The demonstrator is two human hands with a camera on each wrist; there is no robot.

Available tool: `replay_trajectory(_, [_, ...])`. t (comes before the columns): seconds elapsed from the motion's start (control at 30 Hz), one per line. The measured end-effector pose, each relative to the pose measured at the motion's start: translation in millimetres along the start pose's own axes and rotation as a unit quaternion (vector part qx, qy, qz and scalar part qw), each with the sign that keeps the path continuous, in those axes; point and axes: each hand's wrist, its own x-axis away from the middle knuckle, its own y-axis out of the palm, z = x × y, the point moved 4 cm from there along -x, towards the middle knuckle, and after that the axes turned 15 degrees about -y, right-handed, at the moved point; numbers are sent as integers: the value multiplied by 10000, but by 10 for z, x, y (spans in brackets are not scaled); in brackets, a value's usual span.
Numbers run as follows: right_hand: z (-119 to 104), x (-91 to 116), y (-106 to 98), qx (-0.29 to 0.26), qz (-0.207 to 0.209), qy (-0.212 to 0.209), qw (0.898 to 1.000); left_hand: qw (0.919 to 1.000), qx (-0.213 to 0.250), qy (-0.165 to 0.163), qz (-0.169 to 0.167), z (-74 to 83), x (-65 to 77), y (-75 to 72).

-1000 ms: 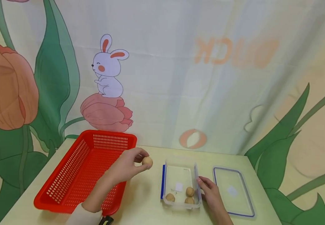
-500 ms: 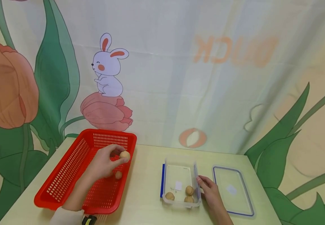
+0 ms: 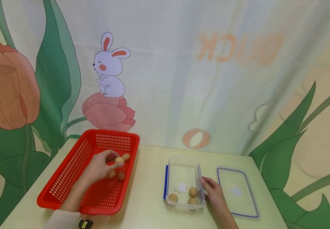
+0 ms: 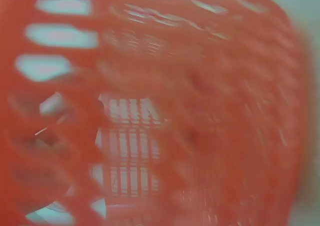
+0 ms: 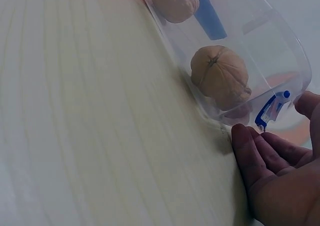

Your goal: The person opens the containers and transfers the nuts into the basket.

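Observation:
My left hand point(image 3: 100, 165) pinches a pale brown walnut point(image 3: 119, 161) between thumb and fingers, over the red plastic basket point(image 3: 87, 197). Close by in the basket are a walnut point(image 3: 126, 156) behind the held one and two more walnuts point(image 3: 121, 175) below it. The left wrist view shows only blurred red basket mesh; the hand is out of it. My right hand point(image 3: 214, 192) grips the right wall of a clear plastic food box point(image 3: 169, 183), thumb at the rim and fingers along the outside. Inside its near end lie several walnuts point(image 5: 220, 76).
A clear lid point(image 3: 236, 192) with a blue seal lies flat to the right of the box. A blue clip flap point(image 3: 165, 183) hangs at the box's left side. Behind the pale table point(image 3: 144, 190) hangs a printed curtain point(image 3: 165, 79).
My left hand has carried the walnut leftward from the gap between basket and box to over the basket. Walnuts in the basket have come into view. My right hand stays at the box.

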Motion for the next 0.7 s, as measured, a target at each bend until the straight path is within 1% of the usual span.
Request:
replay_trajectory(0.1, [32,19,-6,-22,5,79,10000,9999,-124,-103,17,-92,-2,66])
replay_trajectory(0.2, [40,34,-12,-51,-8,62,10000,9996,-207,-184,71,-148,-10,114])
replay_trajectory(0.33, [36,22,-11,-50,-37,22,10000,9993,-239,-251,127,-175,-23,135])
replay_trajectory(0.47, [44,1,8,3,-21,-9,10000,9989,-265,-370,75,-208,-27,146])
replay_trajectory(0.7, [21,-16,-6,-12,80,-15,10000,9987,-321,-387,24,-199,-50,171])
